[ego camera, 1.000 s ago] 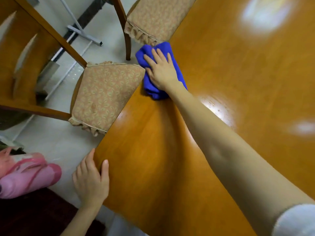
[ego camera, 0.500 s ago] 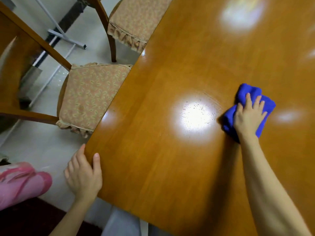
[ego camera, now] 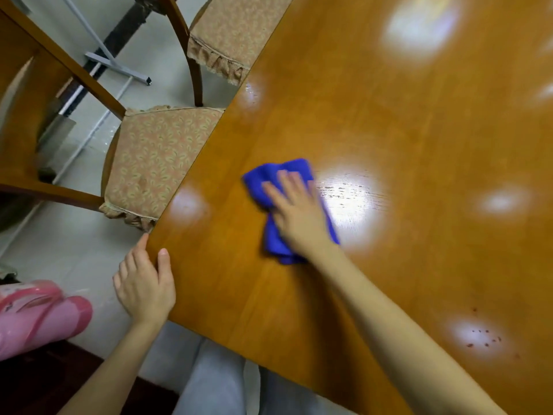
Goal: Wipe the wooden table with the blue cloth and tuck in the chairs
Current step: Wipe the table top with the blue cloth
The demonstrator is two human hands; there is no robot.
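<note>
The right hand [ego camera: 299, 217] presses the blue cloth [ego camera: 263, 181] with flat, straight fingers — dark specks [ego camera: 484, 339] lie on that arm's side. The left hand [ego camera: 143, 286] grips the wooden table [ego camera: 389, 115] corner.

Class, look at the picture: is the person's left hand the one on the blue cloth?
No, the right hand presses the blue cloth on the table; the left hand holds the table's corner.

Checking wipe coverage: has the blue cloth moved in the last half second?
Yes. The blue cloth, pressed under the right hand, has swept back left across the table, toward the edge by the near chair.
</note>
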